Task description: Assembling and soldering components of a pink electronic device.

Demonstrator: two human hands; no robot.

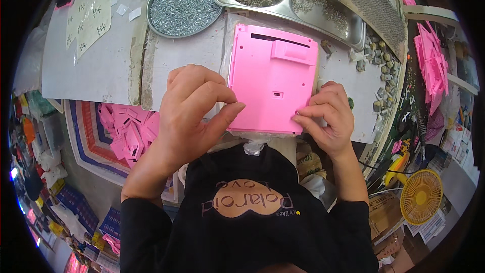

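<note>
On the white worktable: pink panel, flat between both hands.
Left hand: thumb and forefinger close together at panel's left edge; cannot tell whether pinching anything.
Right hand: likewise, lower right corner; cannot tell.
Round dish: small metal pieces.

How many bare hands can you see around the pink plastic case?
2: the left hand by the left edge of the pink plastic case, the right hand at its lower right; no others visible.
</note>
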